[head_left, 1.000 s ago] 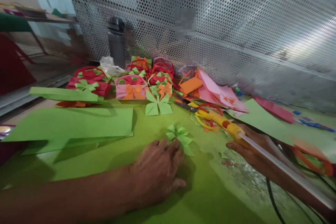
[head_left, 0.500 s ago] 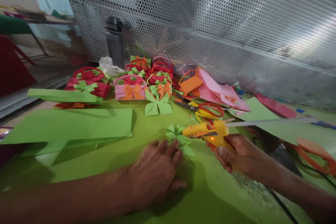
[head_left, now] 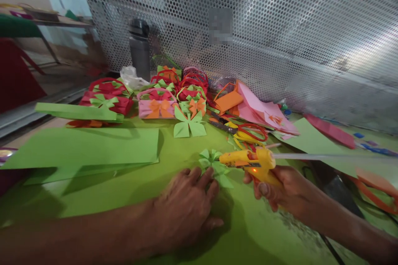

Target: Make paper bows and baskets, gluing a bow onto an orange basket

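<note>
In my right hand is a yellow hot glue gun, fingers wrapped round its handle. Its small orange light glows, and a long clear glue stick juts from the back. The nozzle points left, at the middle of a green paper bow cut-out that lies on the green tabletop. My left hand rests palm down beside it, fingertips on the bow's near left edge and thumb apart. The fingers hide part of that edge. Just beyond lies another green paper cut-out.
Small paper bags with bows, such as a pink one, stand at the back. Scissors lie right of them. Green sheets lie at left, pink paper at right. A dark bottle stands before the perforated metal panel.
The whole view has shifted slightly. My right hand and the glue gun sit a little lower, the nozzle still at the bow. My left hand stays in place on the bow's edge.
</note>
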A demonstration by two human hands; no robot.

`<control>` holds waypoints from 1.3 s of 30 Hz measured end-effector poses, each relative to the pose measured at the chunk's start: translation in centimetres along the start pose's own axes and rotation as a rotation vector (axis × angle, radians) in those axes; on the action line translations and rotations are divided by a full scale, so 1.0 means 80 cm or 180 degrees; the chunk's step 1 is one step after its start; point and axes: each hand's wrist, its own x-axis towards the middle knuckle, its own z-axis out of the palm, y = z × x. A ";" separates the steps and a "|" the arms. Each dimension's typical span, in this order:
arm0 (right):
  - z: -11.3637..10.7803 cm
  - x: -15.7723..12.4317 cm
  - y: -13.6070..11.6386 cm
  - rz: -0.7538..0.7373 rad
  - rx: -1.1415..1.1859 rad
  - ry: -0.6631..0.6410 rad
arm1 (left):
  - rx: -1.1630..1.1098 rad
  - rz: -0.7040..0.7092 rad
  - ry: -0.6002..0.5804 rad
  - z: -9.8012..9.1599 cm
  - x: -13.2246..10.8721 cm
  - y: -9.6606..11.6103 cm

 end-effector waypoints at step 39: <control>0.006 0.011 -0.019 -0.0110 -0.1683 0.0362 | -0.0044 0.0009 -0.0138 -0.013 0.001 0.001</control>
